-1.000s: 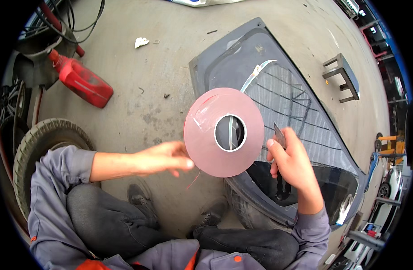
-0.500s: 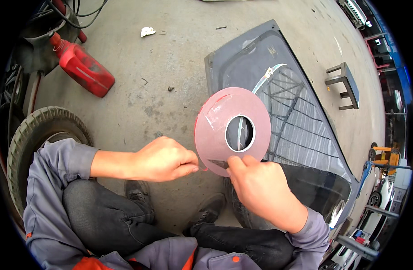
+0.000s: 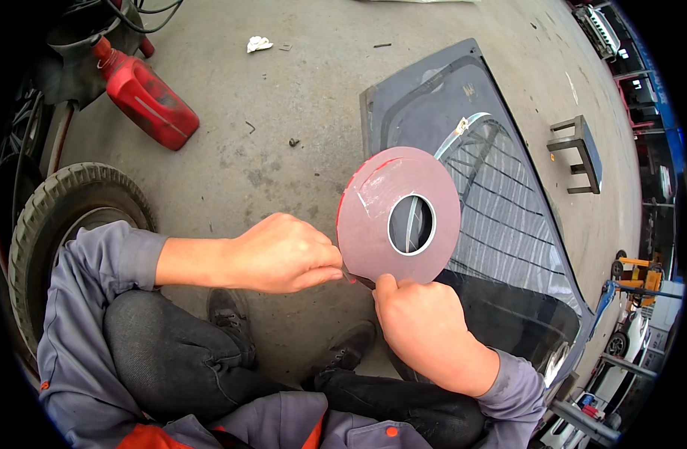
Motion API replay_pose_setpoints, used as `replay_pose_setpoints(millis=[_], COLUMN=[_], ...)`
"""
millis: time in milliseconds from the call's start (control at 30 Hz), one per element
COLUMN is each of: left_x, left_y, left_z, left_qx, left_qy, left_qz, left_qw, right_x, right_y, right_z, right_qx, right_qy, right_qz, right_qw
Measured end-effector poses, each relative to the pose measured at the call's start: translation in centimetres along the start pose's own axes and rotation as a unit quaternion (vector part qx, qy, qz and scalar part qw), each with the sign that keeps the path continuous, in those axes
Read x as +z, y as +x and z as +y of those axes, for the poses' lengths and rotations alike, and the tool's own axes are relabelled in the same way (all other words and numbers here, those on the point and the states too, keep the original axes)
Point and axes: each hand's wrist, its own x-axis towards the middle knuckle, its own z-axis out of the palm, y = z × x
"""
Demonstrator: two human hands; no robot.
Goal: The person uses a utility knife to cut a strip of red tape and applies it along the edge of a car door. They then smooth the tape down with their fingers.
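Note:
A large flat roll of double-sided tape [image 3: 366, 224], dull pink-red with a white-rimmed hole, stands tilted in front of me. My right hand [image 3: 429, 322] grips its lower edge, thumb on the near side. By that thumb a thin dark sliver [image 3: 366, 283] sticks out leftward; its kind is unclear. My left hand [image 3: 287, 254] is closed in a pinch just left of the roll's lower rim, at the tape's loose end, where a speck of red shows. The left fingertips hide most of that end.
Behind the roll lies a dark grey car panel with glass [image 3: 493, 202], a pale strip [image 3: 457, 135] along it. A red jug [image 3: 153, 105] and a tyre [image 3: 81, 194] are at left. A small stool [image 3: 579, 153] stands at right, white crumpled paper [image 3: 259, 44] at the far side.
The roll and both hands have shifted slightly right in the picture, as has the background. My left hand has come closer to the right one, and less of the dark sliver shows.

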Motion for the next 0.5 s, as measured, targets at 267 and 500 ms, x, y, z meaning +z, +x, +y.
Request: replay_pose_setpoints(millis=[267, 500], left_x=[0.3, 1.2], left_y=[-0.2, -0.4], left_z=[-0.2, -1.2], left_qx=[-0.152, -0.180], left_qy=[-0.122, -0.208], left_qz=[0.002, 0.014], left_qw=[0.981, 0.961], right_x=[-1.1, -0.7], right_y=[1.1, 2.1], right_z=[-0.3, 0.8], right_qx=[0.009, -0.006], right_qy=[0.059, 0.142], right_qz=[-0.079, -0.087], right_qw=[0.995, 0.986])
